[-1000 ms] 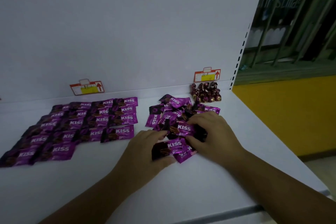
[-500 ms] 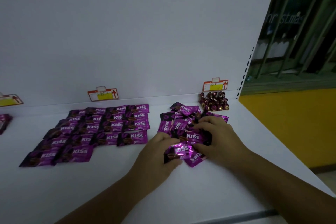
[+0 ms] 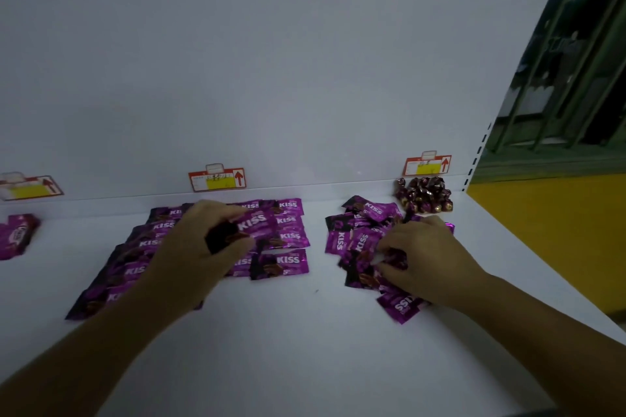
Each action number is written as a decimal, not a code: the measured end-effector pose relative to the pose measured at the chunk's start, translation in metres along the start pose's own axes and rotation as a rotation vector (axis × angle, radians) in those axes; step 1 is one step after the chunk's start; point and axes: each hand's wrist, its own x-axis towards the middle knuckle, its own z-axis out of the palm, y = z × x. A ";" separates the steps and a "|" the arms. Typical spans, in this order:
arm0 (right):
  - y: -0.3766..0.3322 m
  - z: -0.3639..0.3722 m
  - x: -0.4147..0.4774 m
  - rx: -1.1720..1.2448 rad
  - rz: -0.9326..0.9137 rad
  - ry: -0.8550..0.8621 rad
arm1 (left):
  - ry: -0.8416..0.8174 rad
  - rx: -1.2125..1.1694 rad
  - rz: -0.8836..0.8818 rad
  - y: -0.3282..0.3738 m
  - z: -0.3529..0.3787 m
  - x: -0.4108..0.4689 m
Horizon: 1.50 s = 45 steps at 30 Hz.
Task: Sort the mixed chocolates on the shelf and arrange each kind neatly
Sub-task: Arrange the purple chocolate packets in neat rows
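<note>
Chocolates (image 3: pixel 289 235) on shelf (image 3: pixel 305 349), mid-sort: placing step.
Left hand (image 3: pixel 200 247) pinching packet (image 3: pixel 223 235) above neat rows (image 3: pixel 149 242); right hand (image 3: pixel 430 257) curled into loose pile (image 3: pixel 362 240), grip unclear. Next: set packet flat, aligned with front row.

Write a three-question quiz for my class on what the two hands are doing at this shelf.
1. True or false: the left hand holds a KISS packet.
2. The right hand touches: A) the neat rows, B) the loose pile, C) the round brown chocolates.
3. How many price tags show on the back panel?

Key: 1 true; 2 B; 3 three.
</note>
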 end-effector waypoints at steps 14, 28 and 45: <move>-0.017 -0.007 -0.002 0.022 0.089 -0.238 | -0.383 -0.076 0.232 0.020 0.031 -0.005; -0.098 0.032 0.034 0.299 -0.236 -0.125 | -0.027 -0.031 -0.066 -0.063 -0.039 0.008; -0.143 0.062 0.061 0.306 -0.228 0.144 | -0.131 -0.103 0.027 -0.074 -0.047 -0.002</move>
